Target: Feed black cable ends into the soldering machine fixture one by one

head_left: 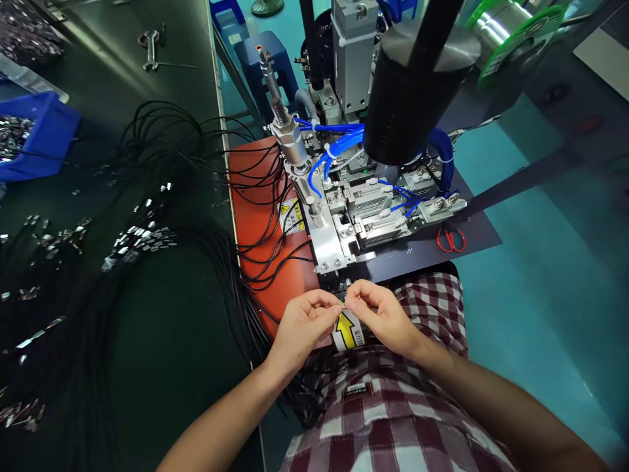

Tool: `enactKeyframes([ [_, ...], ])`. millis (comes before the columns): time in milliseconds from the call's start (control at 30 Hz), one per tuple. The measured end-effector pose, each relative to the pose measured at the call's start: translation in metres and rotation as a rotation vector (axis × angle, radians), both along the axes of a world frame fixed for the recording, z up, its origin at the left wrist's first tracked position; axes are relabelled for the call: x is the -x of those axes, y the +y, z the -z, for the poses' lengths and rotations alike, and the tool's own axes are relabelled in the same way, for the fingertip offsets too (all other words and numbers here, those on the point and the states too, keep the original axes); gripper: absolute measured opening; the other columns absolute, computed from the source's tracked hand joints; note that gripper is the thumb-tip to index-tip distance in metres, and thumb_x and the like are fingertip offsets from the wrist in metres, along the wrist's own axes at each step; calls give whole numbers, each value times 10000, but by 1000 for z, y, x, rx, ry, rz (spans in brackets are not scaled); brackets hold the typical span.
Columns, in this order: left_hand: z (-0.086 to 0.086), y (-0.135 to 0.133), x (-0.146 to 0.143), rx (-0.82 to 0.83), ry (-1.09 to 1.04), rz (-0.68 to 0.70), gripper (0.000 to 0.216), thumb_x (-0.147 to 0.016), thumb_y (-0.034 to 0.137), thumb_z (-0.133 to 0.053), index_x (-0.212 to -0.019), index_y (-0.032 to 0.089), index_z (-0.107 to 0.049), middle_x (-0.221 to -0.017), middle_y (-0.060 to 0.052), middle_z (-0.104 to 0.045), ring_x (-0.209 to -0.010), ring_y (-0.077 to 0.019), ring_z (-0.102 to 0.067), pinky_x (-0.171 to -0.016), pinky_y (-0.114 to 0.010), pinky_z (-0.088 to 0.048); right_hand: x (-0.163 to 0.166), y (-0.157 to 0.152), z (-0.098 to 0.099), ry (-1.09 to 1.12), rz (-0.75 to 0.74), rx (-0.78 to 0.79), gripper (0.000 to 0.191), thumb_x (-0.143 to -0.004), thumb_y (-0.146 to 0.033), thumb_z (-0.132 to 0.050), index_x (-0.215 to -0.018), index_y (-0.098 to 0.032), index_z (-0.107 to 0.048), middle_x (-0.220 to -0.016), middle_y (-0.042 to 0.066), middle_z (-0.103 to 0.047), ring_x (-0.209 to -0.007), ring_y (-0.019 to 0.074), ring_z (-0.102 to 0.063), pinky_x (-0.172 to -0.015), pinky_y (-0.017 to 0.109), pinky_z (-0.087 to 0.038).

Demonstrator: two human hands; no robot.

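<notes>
Both my hands meet at the near end of a metal fixture machine (334, 246), fingertips almost touching. My left hand (307, 321) is closed in a pinch, thumb against forefinger. Opposite it, my right hand (381, 314) pinches in the same way. Whatever sits between the fingertips is too small to make out. Just below them shows a white label with a yellow arrow (346, 330). Several black cables (268, 262) run over the orange-red machine base (255, 196) to the fixture's left side.
On the dark table at left lie a thick bundle of black cables (216, 255) with metal connector ends (142, 239), a blue bin (37, 134) of small metal parts and a wrench (151, 51). Red-handled scissors (451, 240) rest right of the machine. A solder wire spool (506, 33) hangs behind.
</notes>
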State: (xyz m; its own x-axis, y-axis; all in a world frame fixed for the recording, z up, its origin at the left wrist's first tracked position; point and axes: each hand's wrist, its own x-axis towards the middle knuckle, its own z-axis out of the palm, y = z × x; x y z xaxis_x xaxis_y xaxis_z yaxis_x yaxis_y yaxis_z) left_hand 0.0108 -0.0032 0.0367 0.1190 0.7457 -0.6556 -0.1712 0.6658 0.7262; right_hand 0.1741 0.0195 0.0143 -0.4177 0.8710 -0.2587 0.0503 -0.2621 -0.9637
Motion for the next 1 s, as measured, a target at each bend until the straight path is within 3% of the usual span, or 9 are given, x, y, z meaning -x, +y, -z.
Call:
enactKeyframes([
  [167,-1,1,0,-18,0,-36,329,-689,411,-749,-758,138,-579,-411,90,-414,-380,-22,-287,-397,-141,-249,-6,2,-1,-20,37,21,188,-886,-332,-547,-840,-161,-612,-725,4,-548,-649,127,-477,-587,251,-385],
  [367,0,1,0,-25,8,-29,340,-687,418,-748,-771,134,-582,-401,93,-401,-376,-25,-282,-391,-146,-228,-4,-4,0,-166,54,-82,154,-849,-304,-604,-851,-171,-681,-706,7,-601,-584,116,-471,-524,245,-357],
  [667,2,-3,0,-89,-18,9,302,-744,396,-723,-807,137,-583,-424,111,-366,-370,-14,-247,-359,-132,-234,-6,3,-3,-108,-21,18,158,-826,-282,-570,-738,-159,-613,-682,6,-579,-601,121,-475,-533,245,-360],
  [733,2,-4,0,-100,-24,19,294,-751,387,-722,-815,135,-585,-432,111,-368,-373,-14,-258,-359,-129,-248,-8,4,-5,-190,-28,-85,143,-845,-260,-556,-753,-167,-612,-686,2,-585,-584,116,-465,-527,244,-351],
  [900,1,-5,0,-88,10,27,295,-751,383,-724,-839,136,-589,-481,94,-426,-392,-16,-307,-358,-118,-266,-12,4,-15,-430,-34,-576,138,-870,-188,-537,-748,-173,-600,-720,10,-619,-585,115,-471,-592,280,-339],
  [1000,1,-4,1,-86,30,25,292,-753,382,-723,-854,141,-593,-505,89,-445,-393,-15,-319,-356,-115,-275,-14,4,-19,-497,-55,-762,101,-860,-182,-565,-774,-167,-614,-733,16,-647,-610,126,-507,-624,300,-328],
])
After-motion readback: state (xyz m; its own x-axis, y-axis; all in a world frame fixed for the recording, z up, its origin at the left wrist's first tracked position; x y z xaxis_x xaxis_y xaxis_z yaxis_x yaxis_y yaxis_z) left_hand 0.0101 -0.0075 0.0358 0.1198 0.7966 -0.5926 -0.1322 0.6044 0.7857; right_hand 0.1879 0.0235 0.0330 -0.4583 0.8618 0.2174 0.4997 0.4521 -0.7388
